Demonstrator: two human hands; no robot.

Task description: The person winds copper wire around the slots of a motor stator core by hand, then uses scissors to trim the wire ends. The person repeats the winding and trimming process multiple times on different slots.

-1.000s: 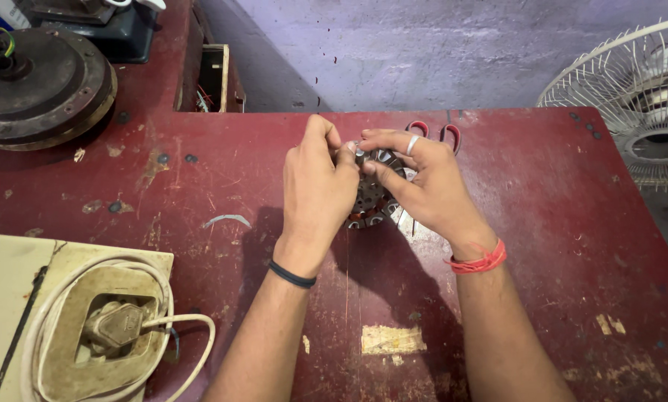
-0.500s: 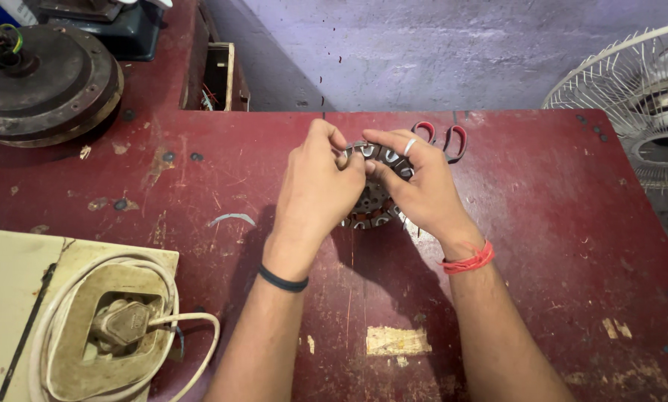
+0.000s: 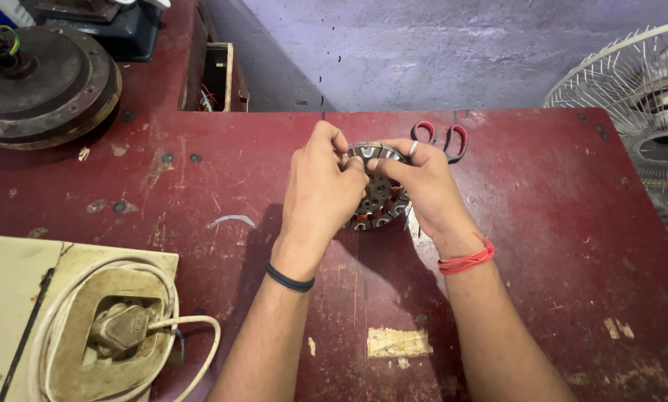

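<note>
A round slotted metal stator core (image 3: 376, 190) sits between my two hands over the dark red table (image 3: 542, 223). My left hand (image 3: 319, 190), with a black band at the wrist, grips its left side, fingers pinched at the top rim. My right hand (image 3: 423, 192), with a red thread at the wrist and a ring on one finger, holds its right side, thumb and fingers meeting the left hand's at the top edge. Much of the core is hidden by the hands.
Red-handled scissors (image 3: 442, 138) lie just behind my right hand. A dark round motor housing (image 3: 40, 85) sits at the back left, a white fan guard (image 3: 639, 112) at the right edge, and a cream board with a coiled white cable (image 3: 88, 335) at the front left.
Both hands have stayed on the stator core, with the fingers shifting slightly along its top rim. The view has moved a little.
</note>
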